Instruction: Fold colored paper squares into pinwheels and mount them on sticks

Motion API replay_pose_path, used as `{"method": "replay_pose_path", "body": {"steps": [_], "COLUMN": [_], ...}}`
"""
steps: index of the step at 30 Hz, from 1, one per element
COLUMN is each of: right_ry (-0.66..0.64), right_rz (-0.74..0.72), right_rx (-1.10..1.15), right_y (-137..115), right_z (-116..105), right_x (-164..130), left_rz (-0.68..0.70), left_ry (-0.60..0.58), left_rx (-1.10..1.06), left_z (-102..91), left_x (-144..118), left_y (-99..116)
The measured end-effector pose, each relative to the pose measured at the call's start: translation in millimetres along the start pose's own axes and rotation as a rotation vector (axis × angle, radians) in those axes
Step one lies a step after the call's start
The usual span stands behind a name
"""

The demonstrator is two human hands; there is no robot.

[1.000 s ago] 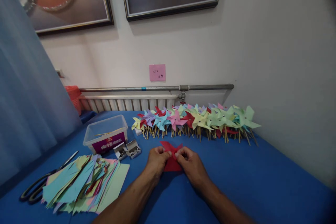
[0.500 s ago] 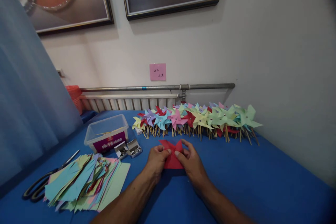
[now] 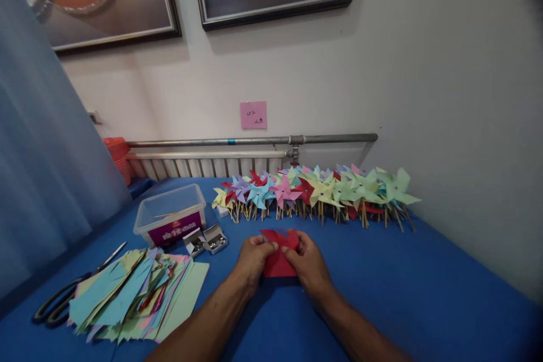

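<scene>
Red paper [image 3: 278,257] pinched between both hands [image 3: 280,263]

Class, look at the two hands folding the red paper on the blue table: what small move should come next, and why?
Probably bring another corner to the centre. Both the left hand and right hand pinch the red paper at its middle, partly folded, resembling the finished pinwheels behind.

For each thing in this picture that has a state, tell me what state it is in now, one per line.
red paper: partly folded, held flat on the blue table by both hands
left hand: fingers pinching the red paper
right hand: fingers pressing the red paper
plastic box: open, no lid
small metal tin: open
scissors: closed, lying flat
cut papers: loose, fanned pile
pinwheels: finished, in a row
</scene>
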State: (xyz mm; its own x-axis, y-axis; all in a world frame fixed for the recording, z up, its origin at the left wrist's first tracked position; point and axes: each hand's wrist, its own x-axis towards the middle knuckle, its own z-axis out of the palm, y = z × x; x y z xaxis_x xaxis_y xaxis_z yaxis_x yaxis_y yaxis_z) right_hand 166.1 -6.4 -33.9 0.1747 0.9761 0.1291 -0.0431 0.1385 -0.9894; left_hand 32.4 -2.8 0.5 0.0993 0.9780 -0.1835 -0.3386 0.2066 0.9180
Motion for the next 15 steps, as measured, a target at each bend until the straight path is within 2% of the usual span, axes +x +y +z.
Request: {"method": "replay_pose_path", "body": {"steps": [11, 15], "right_ry": [-0.055, -0.074], "right_rz": [0.063, 0.048], "right_rx": [-0.013, -0.010], "right_y": [-9.8, -11.2], "right_z": [-0.6, -0.1], "right_x": [-0.9, -3.0], "left_rz": [0.005, 0.004], "left_ry": [0.026, -0.010], "left_rx": [0.130, 0.142], "left_z": [-1.8, -1.8], "left_x": [3.8, 3.8], "left_y": [-2.8, -2.4]}}
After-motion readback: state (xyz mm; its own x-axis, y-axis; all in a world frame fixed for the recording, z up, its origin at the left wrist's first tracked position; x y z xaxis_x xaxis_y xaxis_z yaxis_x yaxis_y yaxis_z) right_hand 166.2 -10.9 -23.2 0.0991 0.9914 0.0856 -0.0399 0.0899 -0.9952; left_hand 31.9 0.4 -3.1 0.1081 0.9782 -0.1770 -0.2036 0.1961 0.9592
